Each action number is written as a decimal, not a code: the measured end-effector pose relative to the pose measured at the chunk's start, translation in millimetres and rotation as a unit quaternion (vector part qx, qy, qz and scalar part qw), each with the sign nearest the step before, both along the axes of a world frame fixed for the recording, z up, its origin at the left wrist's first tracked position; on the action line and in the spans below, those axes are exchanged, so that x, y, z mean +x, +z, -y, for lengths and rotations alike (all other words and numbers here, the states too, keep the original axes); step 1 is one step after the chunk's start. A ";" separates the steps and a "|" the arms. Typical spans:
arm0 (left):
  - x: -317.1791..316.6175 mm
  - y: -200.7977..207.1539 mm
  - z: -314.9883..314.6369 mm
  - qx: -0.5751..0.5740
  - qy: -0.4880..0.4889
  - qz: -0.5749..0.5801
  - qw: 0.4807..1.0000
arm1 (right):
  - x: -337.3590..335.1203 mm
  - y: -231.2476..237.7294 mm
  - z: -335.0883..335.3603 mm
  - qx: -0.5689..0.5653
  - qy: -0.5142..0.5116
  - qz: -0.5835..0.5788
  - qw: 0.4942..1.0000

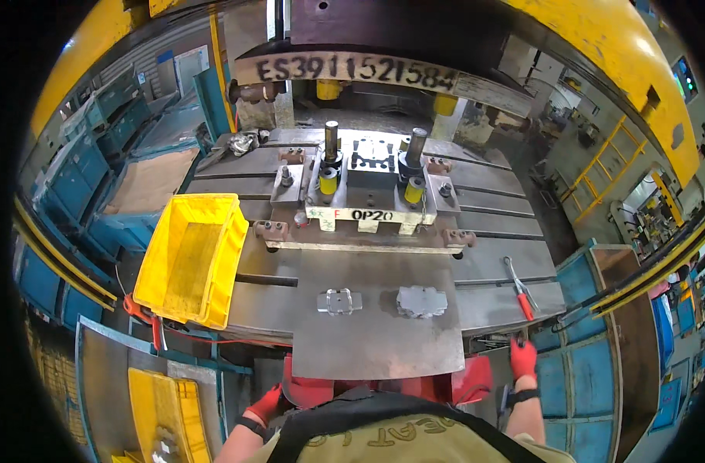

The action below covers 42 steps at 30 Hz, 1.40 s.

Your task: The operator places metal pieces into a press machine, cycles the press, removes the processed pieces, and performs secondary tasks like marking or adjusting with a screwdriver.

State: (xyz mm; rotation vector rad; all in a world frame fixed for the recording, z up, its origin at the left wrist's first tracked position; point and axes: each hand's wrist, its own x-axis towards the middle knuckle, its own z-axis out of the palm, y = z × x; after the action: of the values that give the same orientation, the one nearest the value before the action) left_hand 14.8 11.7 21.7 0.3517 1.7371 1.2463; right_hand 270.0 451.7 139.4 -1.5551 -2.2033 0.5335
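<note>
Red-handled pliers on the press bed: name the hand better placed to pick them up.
Right, most likely: the right hand shows just below the pliers, whose handle end faces it, while the left hand is across on the other side of the metal plate.

Readable lettering marks 3 things: upper press plate point(352, 71), lower die point(405, 217), khaki garment point(437, 441).

Bright, even light; dark shadow under press head point(399, 27); edges bent, rim black.
</note>
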 end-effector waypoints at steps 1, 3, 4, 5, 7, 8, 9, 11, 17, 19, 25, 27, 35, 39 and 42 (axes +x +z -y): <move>-1.5 -5.7 -2.5 0.008 0.001 -0.006 1.000 | 18.2 -15.8 11.1 -0.051 -0.017 0.016 0.998; -5.1 -16.2 -9.5 0.019 0.014 -0.020 1.000 | 71.5 -102.3 7.3 -0.107 -0.047 0.060 0.991; -6.2 -21.8 -9.9 0.021 0.024 -0.027 0.999 | 76.4 -120.4 23.2 -0.251 -0.012 0.001 0.968; -7.2 -27.2 -8.8 0.021 0.034 -0.040 0.998 | 75.3 -130.7 37.5 -0.371 0.001 -0.071 0.926; -8.9 -39.0 -11.1 0.024 0.044 -0.064 0.997 | 68.6 -138.0 53.4 -0.481 -0.011 -0.173 0.860; -8.5 -45.9 -12.9 0.025 0.047 -0.074 0.996 | 63.7 -138.2 54.2 -0.486 -0.015 -0.184 0.854; -9.3 -49.5 -15.0 0.024 0.052 -0.084 0.995 | 57.7 -138.7 54.4 -0.489 -0.016 -0.190 0.851; -9.1 -57.1 -12.0 0.021 0.065 -0.099 0.993 | 47.7 -142.0 52.6 -0.488 -0.006 -0.192 0.851; -12.2 -75.5 -16.8 0.019 0.082 -0.133 0.987 | 38.9 -144.4 43.4 -0.476 0.036 -0.193 0.857; -14.3 -78.8 -20.0 0.021 0.091 -0.134 0.987 | 42.6 -147.1 40.5 -0.466 0.056 -0.192 0.862; -27.9 -152.4 -2.5 -0.026 0.121 -0.138 0.983 | 41.6 -155.3 33.6 -0.205 0.308 -0.043 0.928; -27.0 -149.1 -5.0 0.091 0.135 -0.116 0.980 | 31.0 -130.8 48.4 -0.441 0.094 -0.214 0.867; -5.5 -43.7 -21.9 0.047 -0.022 -0.285 0.957 | 32.8 -131.7 44.8 -0.534 -0.063 -0.207 0.817; -11.5 -69.3 -16.6 0.101 0.057 -0.113 0.987 | 32.5 -112.6 47.9 -0.515 0.031 -0.176 0.838; -26.2 -51.7 -6.2 0.037 0.059 0.093 0.993 | 69.9 -148.9 1.0 -0.492 0.059 -0.107 0.862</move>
State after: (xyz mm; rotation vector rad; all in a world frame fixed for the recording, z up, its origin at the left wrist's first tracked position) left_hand -11.4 18.0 -29.9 0.1713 1.5748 1.3849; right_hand 339.9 450.7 -9.5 -1.6288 -1.9100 1.9942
